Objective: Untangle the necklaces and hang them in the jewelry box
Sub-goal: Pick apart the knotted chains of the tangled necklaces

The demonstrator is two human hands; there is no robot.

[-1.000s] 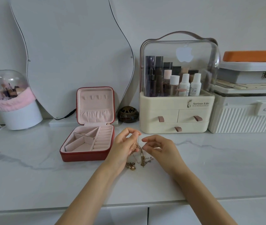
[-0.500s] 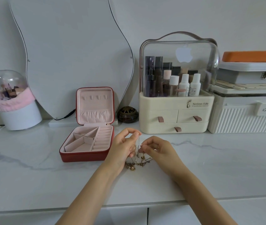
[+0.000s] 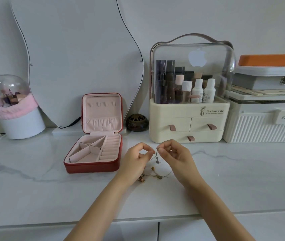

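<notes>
- Untangling is judged under way: a chain (image 3: 156, 156) is pinched by left hand (image 3: 136, 162) and right hand (image 3: 176, 156), fingers together on it.
- Remaining necklaces (image 3: 153, 176) lie knotted on the bench (image 3: 225, 180), near the hands.
- Nothing is hung in the box (image 3: 101, 115), left.

A white marble-veined tabletop (image 3: 34, 188) meets a plain pale wall (image 3: 173, 18); a wavy-edged mirror (image 3: 72, 58) leans against it in soft light.

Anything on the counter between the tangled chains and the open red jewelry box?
Nothing visible: bare white marble counter lies between the tangled gold necklace chains and the open red pink-lined jewelry box. Only the left hand sits alongside.
</notes>
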